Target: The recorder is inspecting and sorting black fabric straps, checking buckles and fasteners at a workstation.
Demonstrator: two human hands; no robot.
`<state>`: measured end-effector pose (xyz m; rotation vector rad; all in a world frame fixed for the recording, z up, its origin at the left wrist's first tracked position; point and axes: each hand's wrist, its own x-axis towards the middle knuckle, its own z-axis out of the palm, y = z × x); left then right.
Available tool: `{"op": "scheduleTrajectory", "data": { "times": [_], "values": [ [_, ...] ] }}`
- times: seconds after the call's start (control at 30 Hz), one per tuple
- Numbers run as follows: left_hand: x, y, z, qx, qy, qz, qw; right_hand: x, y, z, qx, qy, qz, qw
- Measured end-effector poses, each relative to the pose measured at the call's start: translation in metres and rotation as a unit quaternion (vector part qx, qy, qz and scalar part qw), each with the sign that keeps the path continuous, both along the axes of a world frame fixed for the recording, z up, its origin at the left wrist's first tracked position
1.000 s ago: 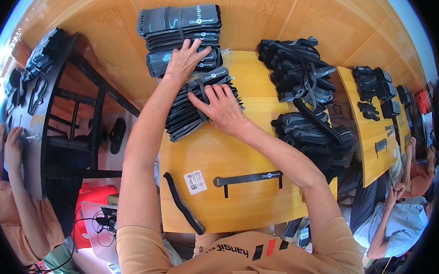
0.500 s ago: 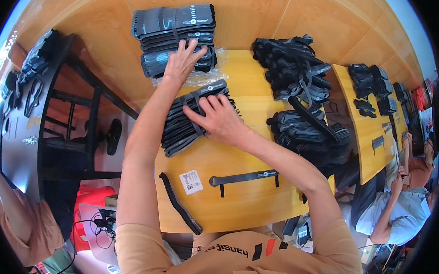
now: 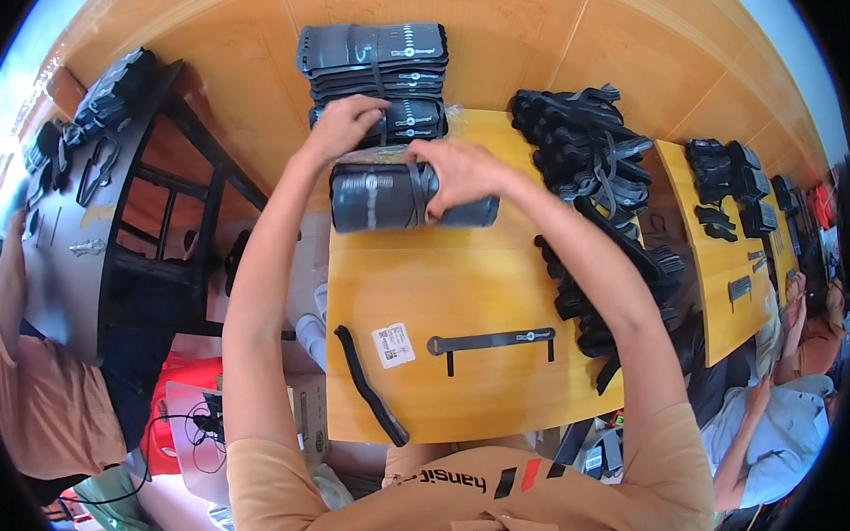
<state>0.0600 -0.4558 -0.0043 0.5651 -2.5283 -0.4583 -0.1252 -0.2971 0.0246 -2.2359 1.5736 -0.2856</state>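
A banded bundle of dark grey straps (image 3: 369, 206) lies across the far part of the yellow table (image 3: 417, 290). My right hand (image 3: 463, 172) grips it, thumb on the near face and fingers over the top edge by the band. Behind it rises a stack of similar banded bundles (image 3: 371, 52). My left hand (image 3: 346, 130) is at the stack's lower left front, fingers bent and drawn together; what they hold, if anything, is hidden. Clear plastic film (image 3: 381, 155) shows between the stack and the front bundle.
Nearer me lie a single grey strap (image 3: 491, 341), a black curved strip (image 3: 366, 389) and a white label sheet (image 3: 394, 345). Heaps of black straps (image 3: 582, 147) line the table's right side. Other people work at a dark table (image 3: 69, 255) on the left and yellow tables on the right.
The front bundle has turned from slanted to lying crosswise, and its broad face now shows. My right hand has shifted its hold on it. My left hand's spread fingers have drawn in.
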Motion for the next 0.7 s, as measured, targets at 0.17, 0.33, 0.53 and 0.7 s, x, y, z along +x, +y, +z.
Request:
{"op": "scheduleTrajectory", "data": {
  "times": [0.17, 0.33, 0.53, 0.7],
  "values": [
    [0.044, 0.017, 0.029, 0.437, 0.055, 0.136, 0.887, -0.019, -0.06, 0.015, 0.169, -0.042, 0.063, 0.983],
    [0.044, 0.048, -0.016, 0.357, 0.121, 0.162, 0.912, -0.002, -0.062, 0.006, 0.048, 0.056, -0.01, 0.997],
    [0.037, 0.05, -0.028, 0.364, 0.243, 0.248, 0.864, 0.002, 0.017, -0.012, -0.367, -0.012, -0.142, 0.919],
    [0.048, 0.053, -0.048, 0.348, 0.308, 0.267, 0.844, 0.018, 0.058, -0.066, -0.25, 0.004, -0.208, 0.946]
  ]
}}
